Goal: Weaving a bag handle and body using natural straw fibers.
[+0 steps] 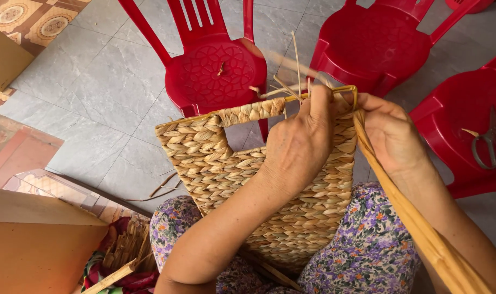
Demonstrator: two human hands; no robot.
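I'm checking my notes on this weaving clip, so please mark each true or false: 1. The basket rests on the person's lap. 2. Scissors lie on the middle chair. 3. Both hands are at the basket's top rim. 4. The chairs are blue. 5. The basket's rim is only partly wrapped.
1. The basket rests on the lap: true.
2. The scissors lie on the middle chair: false; they lie on the right chair.
3. The left hand and right hand are at the top rim: true.
4. The chairs are blue: false; they are red.
5. The rim is only partly wrapped: true; bare frame shows at the right.
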